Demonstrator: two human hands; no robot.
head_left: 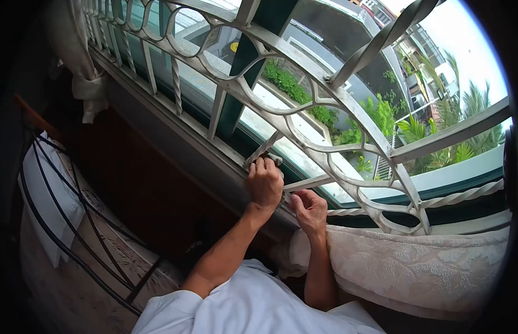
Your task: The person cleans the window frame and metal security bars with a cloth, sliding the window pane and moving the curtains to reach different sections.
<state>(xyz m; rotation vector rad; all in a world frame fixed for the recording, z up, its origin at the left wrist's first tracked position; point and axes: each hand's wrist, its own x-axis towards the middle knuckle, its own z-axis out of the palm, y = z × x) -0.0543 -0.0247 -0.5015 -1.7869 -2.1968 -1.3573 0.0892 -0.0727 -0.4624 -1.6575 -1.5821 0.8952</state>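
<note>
At the foot of a twisted bar (263, 148) of the white window grille, my left hand (264, 182) is closed on a greyish cloth (276, 159). A bit of the cloth shows past the fingers; the palm hides the rest. My right hand (310, 211) is just to the right and lower, by the base of a plain grille bar (309, 182). Its thumb and fingers are bent together in a pinch. A small pale bit shows at those fingertips, too little to tell what it is. Both hands are at the window ledge (214, 149).
A patterned cream curtain (420, 267) hangs gathered at the right, and another curtain (92, 89) is tied at the upper left. A black metal frame (97, 228) and a white boxy object (50, 200) stand at the left. Plants (292, 83) and buildings lie outside.
</note>
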